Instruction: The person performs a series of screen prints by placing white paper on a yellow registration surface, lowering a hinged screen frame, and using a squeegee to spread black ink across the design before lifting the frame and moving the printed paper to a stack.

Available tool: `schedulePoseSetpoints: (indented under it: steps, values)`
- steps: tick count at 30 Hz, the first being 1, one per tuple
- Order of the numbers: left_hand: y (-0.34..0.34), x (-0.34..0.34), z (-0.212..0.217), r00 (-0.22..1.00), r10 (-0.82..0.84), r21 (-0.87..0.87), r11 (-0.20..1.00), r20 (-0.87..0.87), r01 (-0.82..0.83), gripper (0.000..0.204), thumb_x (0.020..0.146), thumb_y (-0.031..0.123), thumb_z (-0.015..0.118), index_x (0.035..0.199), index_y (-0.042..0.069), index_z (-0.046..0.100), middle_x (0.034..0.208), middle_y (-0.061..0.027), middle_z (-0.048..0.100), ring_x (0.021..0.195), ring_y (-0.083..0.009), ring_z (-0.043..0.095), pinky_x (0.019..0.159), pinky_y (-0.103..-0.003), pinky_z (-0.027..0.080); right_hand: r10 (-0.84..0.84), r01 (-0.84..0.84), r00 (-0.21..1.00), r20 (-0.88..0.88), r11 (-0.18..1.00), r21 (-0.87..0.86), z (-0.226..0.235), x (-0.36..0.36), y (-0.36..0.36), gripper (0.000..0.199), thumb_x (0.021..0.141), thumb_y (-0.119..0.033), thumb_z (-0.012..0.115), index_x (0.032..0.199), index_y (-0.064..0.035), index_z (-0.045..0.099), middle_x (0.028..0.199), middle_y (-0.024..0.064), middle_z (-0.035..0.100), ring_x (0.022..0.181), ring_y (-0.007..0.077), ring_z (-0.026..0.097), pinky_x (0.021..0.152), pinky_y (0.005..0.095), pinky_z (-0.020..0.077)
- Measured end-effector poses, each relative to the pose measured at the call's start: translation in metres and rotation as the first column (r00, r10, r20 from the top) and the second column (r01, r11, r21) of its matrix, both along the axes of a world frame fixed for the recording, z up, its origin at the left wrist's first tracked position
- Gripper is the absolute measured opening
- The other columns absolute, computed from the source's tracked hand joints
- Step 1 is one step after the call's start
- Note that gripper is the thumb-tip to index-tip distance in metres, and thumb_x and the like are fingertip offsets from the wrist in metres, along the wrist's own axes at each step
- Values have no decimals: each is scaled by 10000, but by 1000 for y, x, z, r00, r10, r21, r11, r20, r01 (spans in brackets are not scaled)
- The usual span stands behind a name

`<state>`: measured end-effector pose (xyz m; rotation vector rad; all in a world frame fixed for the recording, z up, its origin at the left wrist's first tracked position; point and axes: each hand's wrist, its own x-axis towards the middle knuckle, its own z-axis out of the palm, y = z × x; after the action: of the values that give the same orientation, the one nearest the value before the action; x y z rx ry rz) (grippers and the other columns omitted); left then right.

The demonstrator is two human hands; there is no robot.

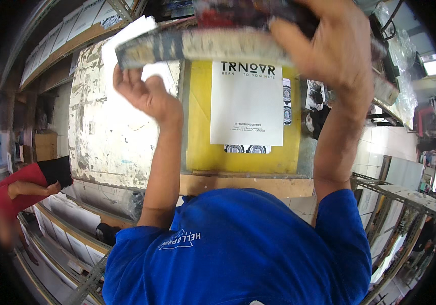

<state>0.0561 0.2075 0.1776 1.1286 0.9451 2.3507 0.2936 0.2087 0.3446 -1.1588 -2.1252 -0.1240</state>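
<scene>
A worn, ink-stained screen printing frame is raised and tilted across the far side of the table, slightly blurred. My right hand reaches over its right part with the thumb on the near side; its other fingers run out of the picture. Below the frame's left corner, my left hand has fingers half curled and thumb apart, fingertips at the frame's lower edge. Under the frame, a white sheet with black print lies on a yellow board. Labels with dark round designs stick out beneath the sheet.
White paper lies on the paint-spattered tabletop at left. Metal shelving stands at right, racks with boards at lower left. A person in red is at far left. Clear plastic wrap hangs at far right.
</scene>
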Motion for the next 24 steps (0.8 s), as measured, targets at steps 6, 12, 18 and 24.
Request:
schedulePoseSetpoints:
  steps: [6,12,18,24]
  values:
    - [117,6,-116,858,-271,-534,846,-436,-4,434,908,290,784,1265,70,672,1024,-48,692,1010,-230,619,949,-380,439,20,-24,998,65,997,69,40,7,47,509,743,-226,602,1175,-9,760,925,208,775,755,259,718,753,352,589]
    - [160,27,-218,387,-300,-453,794,-872,-406,429,825,352,834,1174,118,746,1054,-97,718,1012,-319,666,899,-436,511,127,-145,989,-82,948,-283,79,2,30,451,777,-209,593,1130,10,769,937,191,779,771,279,716,774,359,588]
    - [175,25,-232,644,-411,-636,756,-646,-155,230,812,231,858,960,89,753,880,-78,727,771,-211,668,689,-358,522,213,-242,965,-153,948,-205,73,0,39,399,811,-195,625,1106,38,760,925,200,773,758,279,707,747,362,576]
    - [128,33,-159,874,-399,-636,758,-277,144,139,868,47,810,870,-26,690,786,-24,687,705,-72,569,660,-237,466,193,-202,977,-95,974,-100,64,1,45,368,842,-189,648,1105,43,756,943,206,767,780,265,703,757,354,561]
